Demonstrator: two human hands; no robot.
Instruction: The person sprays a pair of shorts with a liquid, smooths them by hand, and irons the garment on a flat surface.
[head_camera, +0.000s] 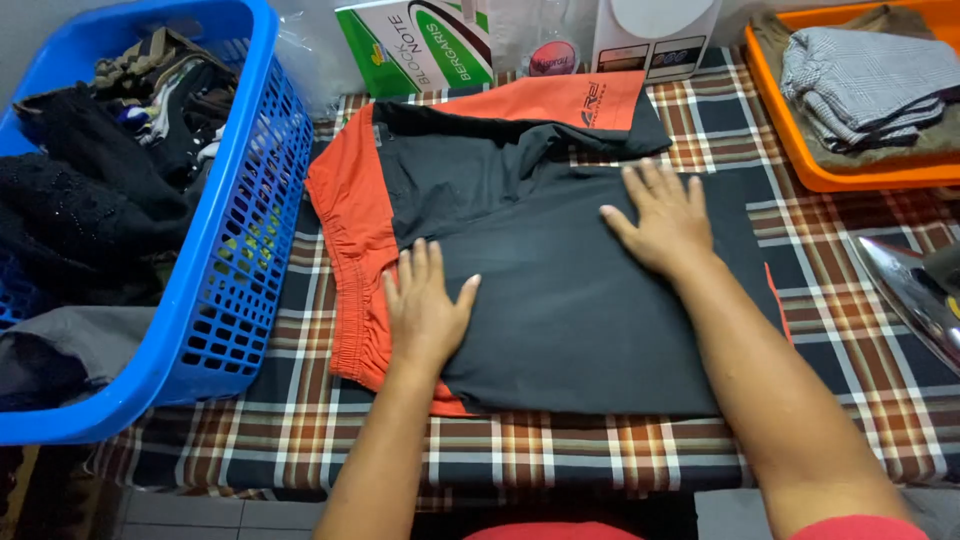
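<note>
Head view: left hand (425, 305) is laid flat, fingers spread, nothing gripped, pressed on the shorts (540, 270) at the line where the orange waistband side meets the dark grey panel. Right hand (665, 222) is likewise flat and open, palm down on the grey fabric further toward the far right of the garment. Both hands are touching the shorts, well apart from each other.

Shorts are spread folded on the checked cloth (870, 390) covering the tabletop, roughly centred, nearer the far edge than the near one. Orange elastic waistband is seen along the left side; an orange leg panel is folded across the far edge, with a dark grey flap over it. A thin orange seam is visible at the right edge of the garment.

Blue basket (250, 260) is set at the left edge of the tabletop, just beside the shorts, filled with dark crumpled clothes (90, 190). Orange tray (800, 150) is placed at the far right corner, holding a folded grey checked garment (865, 75) on top of a brownish one. Iron (915, 290) is partly seen at the right edge, soleplate tilted up. A green-and-white box (420, 45), a white box (655, 35) and clear plastic are lined along the far edge. Red clothing is visible at the bottom edge of the view.
</note>
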